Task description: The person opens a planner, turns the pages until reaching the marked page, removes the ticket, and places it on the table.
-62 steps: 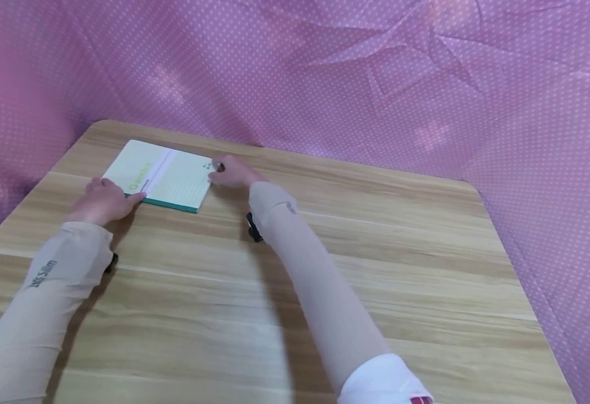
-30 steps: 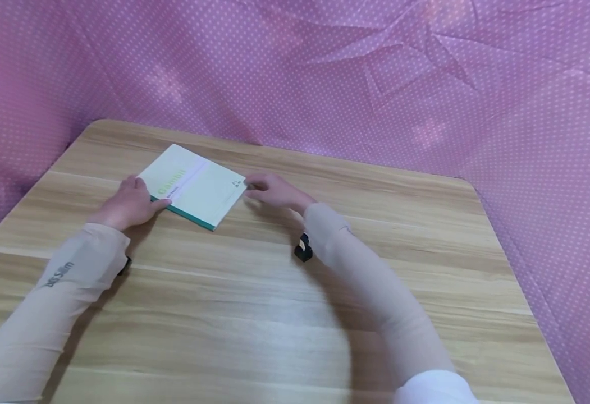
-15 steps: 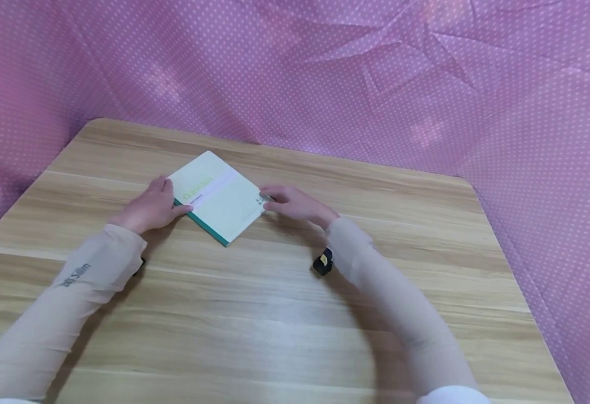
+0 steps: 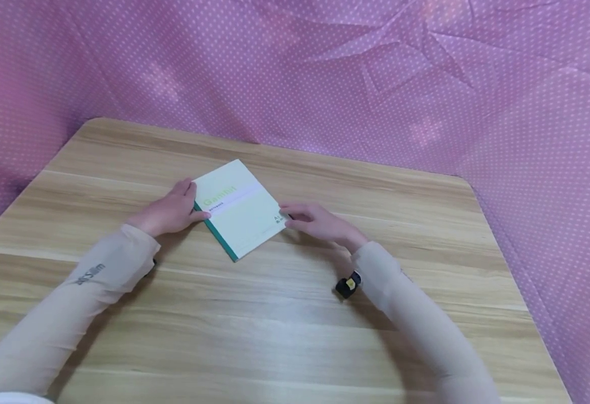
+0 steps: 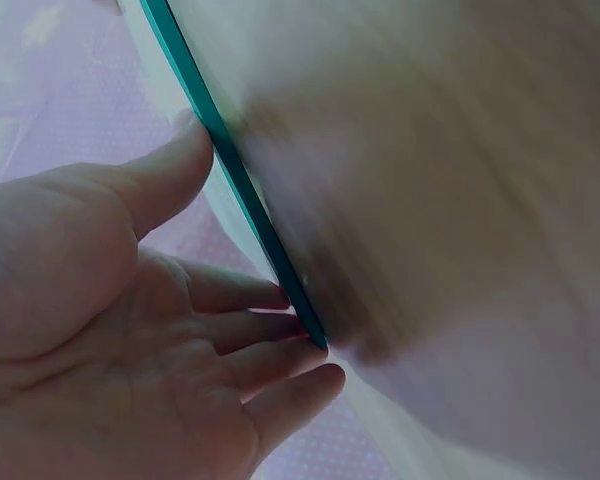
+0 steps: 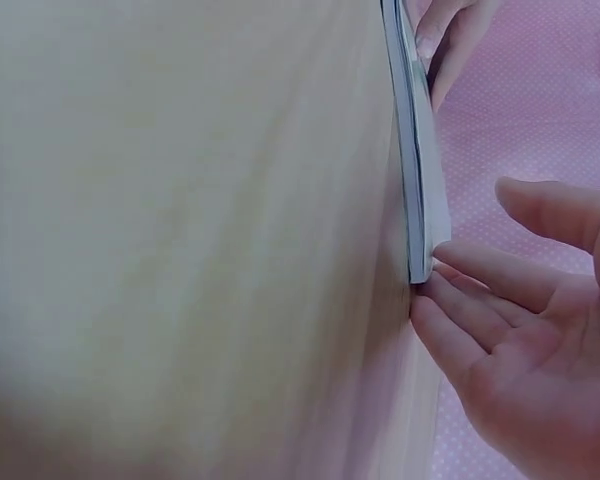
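A pale notebook [image 4: 244, 224] with green lettering, a lilac band and a teal spine [image 5: 238, 180] lies flat on the wooden table, turned at an angle. My left hand [image 4: 170, 212] touches its left corner. In the left wrist view, the thumb meets the spine and the nearly straight fingers reach the spine's end. On the opposite side, my right hand [image 4: 322, 223] touches the right corner. The right wrist view shows its extended fingertips against the corner of the page block [image 6: 410, 170], with the thumb held apart from it.
The wood-grain table [image 4: 254, 336] has rounded back corners. A pink dotted cloth [image 4: 295, 73] hangs behind it and along both sides. A small black wrist camera [image 4: 347, 286] hangs below the right sleeve.
The notebook has slid from the far left of the table rightward and toward me, turning clockwise. Both hands have travelled along with it, touching its sides.
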{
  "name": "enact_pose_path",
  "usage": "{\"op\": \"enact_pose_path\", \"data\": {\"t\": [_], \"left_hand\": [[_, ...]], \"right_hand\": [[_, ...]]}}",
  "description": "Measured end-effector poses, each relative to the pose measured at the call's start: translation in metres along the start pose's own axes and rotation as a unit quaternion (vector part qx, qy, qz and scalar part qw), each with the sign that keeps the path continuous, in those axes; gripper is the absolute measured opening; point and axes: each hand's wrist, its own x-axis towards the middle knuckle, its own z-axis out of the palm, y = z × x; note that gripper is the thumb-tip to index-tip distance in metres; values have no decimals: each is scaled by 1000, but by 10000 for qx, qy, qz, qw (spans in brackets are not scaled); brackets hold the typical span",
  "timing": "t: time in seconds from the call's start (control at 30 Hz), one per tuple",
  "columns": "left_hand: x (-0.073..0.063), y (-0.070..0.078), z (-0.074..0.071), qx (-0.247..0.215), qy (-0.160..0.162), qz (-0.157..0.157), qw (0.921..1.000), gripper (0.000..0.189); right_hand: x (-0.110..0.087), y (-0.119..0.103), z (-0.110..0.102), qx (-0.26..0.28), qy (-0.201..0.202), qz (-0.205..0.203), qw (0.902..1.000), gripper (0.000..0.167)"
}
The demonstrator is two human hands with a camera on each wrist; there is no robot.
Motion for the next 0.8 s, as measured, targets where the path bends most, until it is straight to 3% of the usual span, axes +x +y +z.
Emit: {"op": "enact_pose_path", "data": {"t": [0.27,0.6,0.8], "left_hand": [[10,20,5,-63,-204,370,9991,83],[20,39,11,46,-279,714,9970,80],[26,49,14,82,-303,996,9945,79]], "right_hand": [[-34,5,2,-43,-23,172,9998,48],[-71,10,8,-226,222,-136,9994,46],[-91,13,14,-462,400,-104,9981,46]]}}
